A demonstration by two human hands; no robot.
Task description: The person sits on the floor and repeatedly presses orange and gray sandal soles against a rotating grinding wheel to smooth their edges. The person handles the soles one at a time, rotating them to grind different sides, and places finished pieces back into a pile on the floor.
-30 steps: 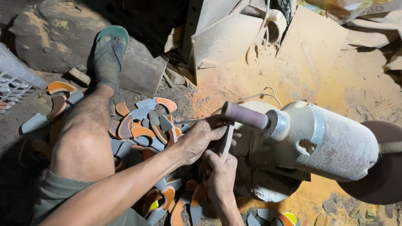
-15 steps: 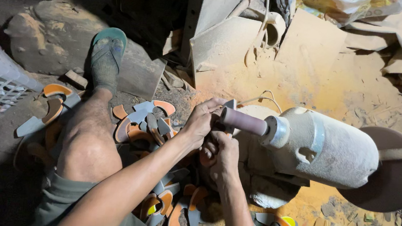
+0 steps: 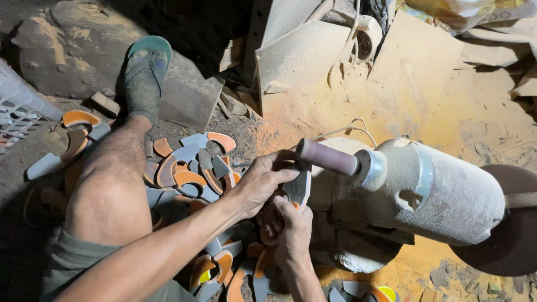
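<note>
My arms are bare to the shoulder, no sleeves, and my left hand [image 3: 264,182] and right hand [image 3: 292,229] wear no gloves. I have on grey-green cloth shorts [image 3: 83,271]. A dusty teal rubber flip-flop sandal [image 3: 147,70] is on my foot.

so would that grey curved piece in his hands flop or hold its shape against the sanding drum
The grey curved piece probably holds its shape: it stands straight between the left hand and right hand under the sanding drum. It looks thin and light, so likely easy to lift. Its dusty surface might make it a bit slippery.
</note>
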